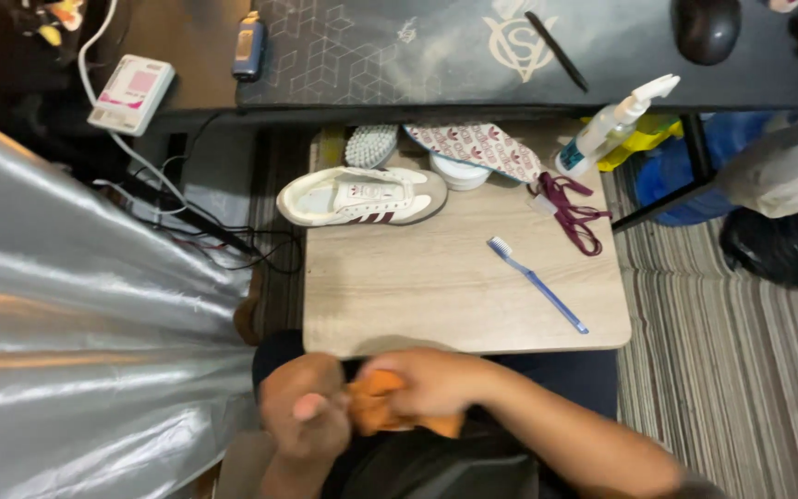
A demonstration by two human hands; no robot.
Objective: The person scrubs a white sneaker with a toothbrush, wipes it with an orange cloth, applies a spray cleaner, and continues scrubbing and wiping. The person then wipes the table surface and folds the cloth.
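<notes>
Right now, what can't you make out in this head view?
- Orange cloth: mostly covered by the left hand and right hand; both blurred, so each grip is unclear.
- Tub: largely under the insole.
- Brush: its far end is hidden by the desk edge.
- Shoe: its inside is too small to read.

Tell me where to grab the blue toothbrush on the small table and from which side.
Grip the blue toothbrush by its handle, around the middle or lower part, probably coming from the near right. It lies flat and slanted on the small table, bristle head toward the shoe, handle end near the right front corner. The handle is long, slim and has nothing around it, so a pinch from above should work.
</notes>
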